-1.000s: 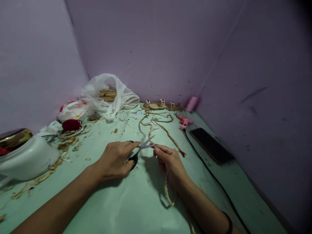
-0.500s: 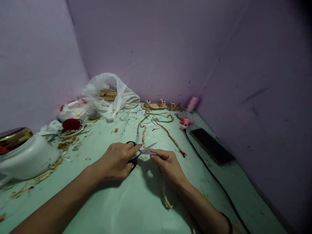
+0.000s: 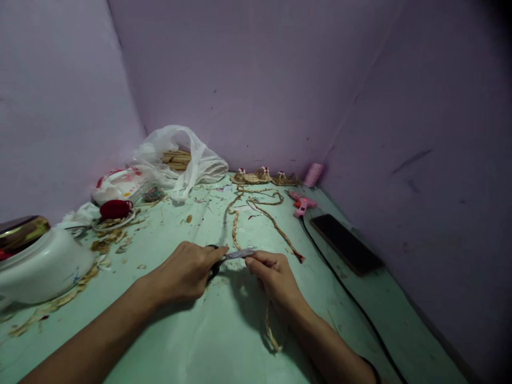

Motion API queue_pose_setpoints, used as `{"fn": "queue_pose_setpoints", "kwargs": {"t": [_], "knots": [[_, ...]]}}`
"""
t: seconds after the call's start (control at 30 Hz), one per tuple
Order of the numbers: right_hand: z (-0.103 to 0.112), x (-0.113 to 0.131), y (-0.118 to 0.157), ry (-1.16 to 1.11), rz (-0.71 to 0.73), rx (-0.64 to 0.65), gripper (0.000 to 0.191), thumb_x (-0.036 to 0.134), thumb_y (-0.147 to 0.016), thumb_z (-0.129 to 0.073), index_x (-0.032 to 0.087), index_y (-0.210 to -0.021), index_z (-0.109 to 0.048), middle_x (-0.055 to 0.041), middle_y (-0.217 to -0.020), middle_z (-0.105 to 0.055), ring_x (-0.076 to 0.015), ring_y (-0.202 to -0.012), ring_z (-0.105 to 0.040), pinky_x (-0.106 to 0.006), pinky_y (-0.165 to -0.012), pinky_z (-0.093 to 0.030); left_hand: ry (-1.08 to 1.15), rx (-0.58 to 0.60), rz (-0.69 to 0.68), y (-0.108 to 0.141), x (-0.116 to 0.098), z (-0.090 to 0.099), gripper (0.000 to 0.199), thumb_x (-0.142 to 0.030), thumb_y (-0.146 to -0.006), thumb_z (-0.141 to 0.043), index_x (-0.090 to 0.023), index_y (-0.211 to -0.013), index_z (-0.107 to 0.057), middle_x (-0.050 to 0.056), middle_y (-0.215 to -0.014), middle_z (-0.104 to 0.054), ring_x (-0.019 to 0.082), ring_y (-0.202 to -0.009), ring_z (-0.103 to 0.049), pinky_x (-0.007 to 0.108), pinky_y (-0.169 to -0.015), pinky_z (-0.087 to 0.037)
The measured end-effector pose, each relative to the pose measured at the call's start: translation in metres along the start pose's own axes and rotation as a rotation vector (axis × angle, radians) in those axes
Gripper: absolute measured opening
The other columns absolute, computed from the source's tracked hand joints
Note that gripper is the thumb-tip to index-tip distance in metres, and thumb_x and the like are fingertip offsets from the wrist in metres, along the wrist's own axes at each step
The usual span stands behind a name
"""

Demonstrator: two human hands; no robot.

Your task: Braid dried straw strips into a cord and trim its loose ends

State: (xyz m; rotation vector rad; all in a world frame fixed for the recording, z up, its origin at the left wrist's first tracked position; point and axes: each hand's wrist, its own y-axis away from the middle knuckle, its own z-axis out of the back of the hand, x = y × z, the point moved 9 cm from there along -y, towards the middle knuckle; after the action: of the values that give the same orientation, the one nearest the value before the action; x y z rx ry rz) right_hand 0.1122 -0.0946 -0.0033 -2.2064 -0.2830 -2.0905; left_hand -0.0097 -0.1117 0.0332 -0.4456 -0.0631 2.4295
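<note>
My left hand is closed round the black handles of a pair of scissors. Its blades point right and lie nearly together, their tips at the fingertips of my right hand. That hand is closed in a pinch on a braided straw cord, whose lower part hangs below the palm; the pinched end is mostly hidden by fingers and blades. Beyond the hands, a long braided cord lies in loops on the table, with a dark red tip at its near right end.
A pink glue gun with a black cable and a dark phone lie at right. Woven pieces and a pink spool stand by the wall. At left are a plastic bag, a red pouch and a white pot.
The scissor blades have closed from a clear spread to nearly together at my right fingertips. My right hand keeps its pinch. The whole view has shifted slightly.
</note>
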Motion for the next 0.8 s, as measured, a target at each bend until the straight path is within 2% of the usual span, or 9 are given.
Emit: {"fn": "queue_pose_setpoints", "kwargs": {"t": [0.1,0.2,0.3,0.4,0.53,0.63,0.73,0.8], "knots": [[0.002,-0.002,0.0,-0.027,-0.01,-0.023,0.019,0.028,-0.063,-0.061,0.013,-0.052,-0.06,0.0053,-0.044,-0.033,-0.005,-0.042,-0.024,-0.02,-0.04,-0.019,0.054,0.007,0.0,0.0,0.002,0.0,0.039,-0.01,-0.069,-0.043,-0.022,-0.104,-0.056,0.001,-0.067,-0.063,0.013,-0.058,-0.056,0.021,-0.055,-0.038],[0.003,-0.005,0.001,-0.056,-0.051,-0.053,0.017,0.027,-0.062,-0.063,0.013,-0.069,-0.07,0.0048,-0.046,-0.039,-0.0045,-0.041,-0.024,-0.02,-0.039,-0.018,0.2,-0.115,0.071,-0.001,0.012,0.013,0.036,-0.012,-0.068,-0.045,-0.021,-0.099,-0.059,0.0,-0.07,-0.064,0.011,-0.059,-0.056,0.02,-0.057,-0.039],[0.001,-0.009,0.003,-0.088,-0.102,-0.064,0.026,0.026,-0.06,-0.064,0.012,-0.081,-0.071,0.0035,-0.048,-0.045,-0.0042,-0.041,-0.028,-0.019,-0.038,-0.019,0.471,-0.352,0.35,0.002,0.041,0.028,0.029,-0.023,-0.066,-0.054,-0.015,-0.094,-0.059,0.0,-0.064,-0.061,0.011,-0.055,-0.054,0.021,-0.054,-0.04],[-0.006,-0.013,0.004,-0.092,-0.154,-0.031,0.029,0.028,-0.058,-0.065,0.011,-0.08,-0.071,0.0021,-0.048,-0.05,-0.0043,-0.039,-0.031,-0.019,-0.037,-0.023,0.793,-0.446,0.635,0.008,0.062,0.02,0.044,-0.034,-0.058,-0.064,-0.011,-0.094,-0.057,-0.002,-0.051,-0.054,0.011,-0.045,-0.05,0.021,-0.044,-0.037],[-0.015,-0.011,0.007,0.011,-0.161,0.033,0.023,0.027,-0.057,-0.062,0.01,-0.07,-0.071,0.002,-0.045,-0.05,-0.0056,-0.038,-0.035,-0.019,-0.037,-0.027,0.992,-0.444,0.769,0.002,0.069,0.006,0.052,-0.038,-0.052,-0.069,-0.009,-0.094,-0.056,0.001,-0.052,-0.058,0.011,-0.041,-0.05,0.019,-0.038,-0.033],[-0.017,-0.006,0.01,0.082,-0.131,0.048,0.019,0.025,-0.057,-0.059,0.011,-0.063,-0.071,0.0026,-0.043,-0.048,-0.0052,-0.039,-0.034,-0.019,-0.039,-0.027,1.04,-0.368,0.791,-0.015,0.072,-0.004,0.044,-0.036,-0.051,-0.07,-0.01,-0.086,-0.059,0.003,-0.054,-0.06,0.009,-0.038,-0.048,0.017,-0.035,-0.029],[-0.017,-0.001,0.011,0.151,-0.073,0.042,0.019,0.023,-0.057,-0.058,0.012,-0.064,-0.071,0.0009,-0.048,-0.053,-0.007,-0.045,-0.039,-0.02,-0.044,-0.03,1.169,-0.255,0.806,-0.036,0.072,-0.02,0.035,-0.028,-0.048,-0.072,-0.011,-0.076,-0.06,0.002,-0.052,-0.059,0.007,-0.035,-0.045,0.016,-0.034,-0.027],[-0.015,0.0,0.01,0.166,-0.036,0.033,0.018,0.022,-0.058,-0.058,0.012,-0.066,-0.071,-0.0004,-0.052,-0.056,-0.0084,-0.049,-0.043,-0.02,-0.046,-0.032,1.3,-0.268,0.8,-0.045,0.073,-0.024,0.033,-0.019,-0.045,-0.07,-0.012,-0.075,-0.058,-0.001,-0.05,-0.057,0.006,-0.035,-0.044,0.015,-0.034,-0.026]]}}
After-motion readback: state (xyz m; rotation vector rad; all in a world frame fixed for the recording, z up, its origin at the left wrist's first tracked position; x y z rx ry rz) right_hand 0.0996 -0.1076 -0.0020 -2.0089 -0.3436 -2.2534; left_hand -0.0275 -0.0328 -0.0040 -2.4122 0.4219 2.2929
